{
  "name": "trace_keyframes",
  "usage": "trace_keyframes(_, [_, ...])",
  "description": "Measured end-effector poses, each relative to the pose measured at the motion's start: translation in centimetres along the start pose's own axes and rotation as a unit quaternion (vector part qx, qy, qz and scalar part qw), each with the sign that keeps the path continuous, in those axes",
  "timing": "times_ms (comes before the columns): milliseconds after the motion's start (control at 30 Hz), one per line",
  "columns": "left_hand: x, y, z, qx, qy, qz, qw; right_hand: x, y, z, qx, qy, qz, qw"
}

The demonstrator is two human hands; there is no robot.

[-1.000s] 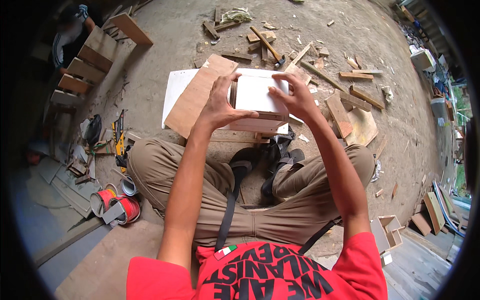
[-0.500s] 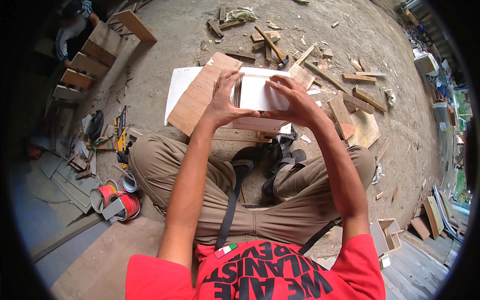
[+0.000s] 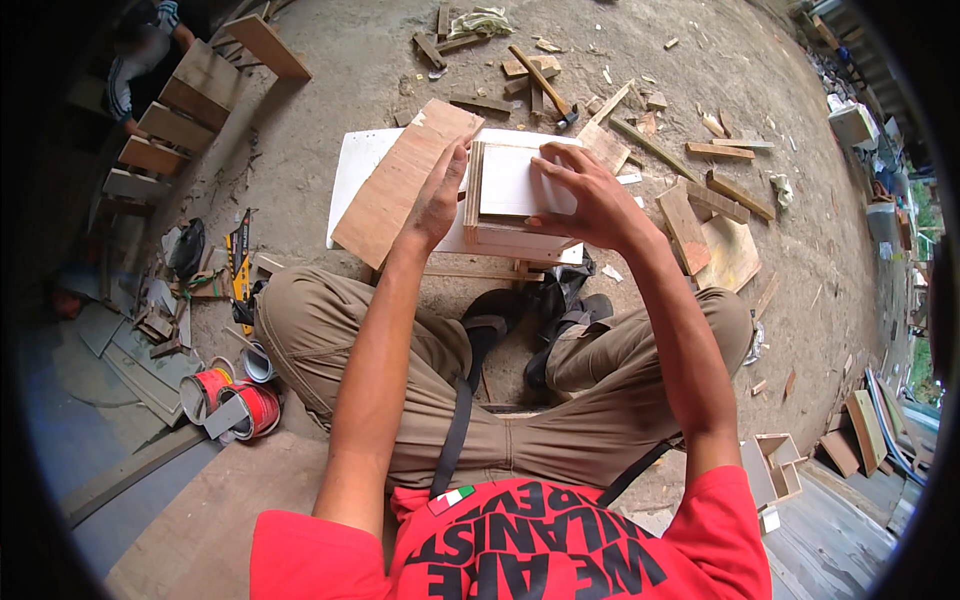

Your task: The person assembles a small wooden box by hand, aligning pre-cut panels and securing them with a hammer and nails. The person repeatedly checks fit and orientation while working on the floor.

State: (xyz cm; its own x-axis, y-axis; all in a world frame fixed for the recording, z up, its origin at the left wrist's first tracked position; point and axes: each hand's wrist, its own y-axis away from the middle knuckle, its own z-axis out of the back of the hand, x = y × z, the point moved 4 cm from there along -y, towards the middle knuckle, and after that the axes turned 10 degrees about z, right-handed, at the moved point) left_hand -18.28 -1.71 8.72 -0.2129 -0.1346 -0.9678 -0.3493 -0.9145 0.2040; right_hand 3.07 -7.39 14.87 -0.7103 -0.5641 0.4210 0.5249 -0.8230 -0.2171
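Observation:
A small wooden box (image 3: 512,184) with a white panel on its upper side and bare plywood edges sits on a white board (image 3: 358,165) in front of me. My right hand (image 3: 592,195) holds the box from the right, its fingers bent over the far edge and its thumb along the near side. Beside the box's left edge, my left hand (image 3: 440,198) is held upright with its fingers stretched out. Whether it touches the box I cannot tell. A brown plywood piece (image 3: 408,180) lies aslant across the white board, left of the box.
Beyond the board lie a hammer (image 3: 545,88) and several wood offcuts (image 3: 720,150). Paint cans (image 3: 258,410) and a yellow handsaw (image 3: 241,262) are at my left. A small compartmented box (image 3: 772,468) stands at lower right. Another person (image 3: 140,75) is at upper left by wooden boards.
My left hand has drawn away from the box's near side and turned edge-on, uncovering its left corner. My right thumb has shifted slightly; the box stays about where it was.

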Motion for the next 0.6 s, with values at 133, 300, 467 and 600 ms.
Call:
trace_keyframes(133, [-0.3,0.2,-0.2,0.0,-0.018,-0.015,1.0,0.1,-0.1,0.2,0.018,-0.004,-0.003,1.0])
trace_keyframes(300, [-0.5,0.4,-0.4,0.02,-0.04,-0.046,0.998,0.7,-0.1,0.1,0.026,-0.001,-0.016,1.0])
trace_keyframes(467, [-1.8,1.4,-1.6,0.028,-0.272,-0.091,0.958,0.3,0.6,-0.3,0.001,-0.008,-0.006,1.0])
trace_keyframes(600, [-3.1,1.0,-1.4,0.014,-0.342,-0.149,0.928,0.6,0.6,-0.3,-0.004,-0.02,-0.001,1.0])
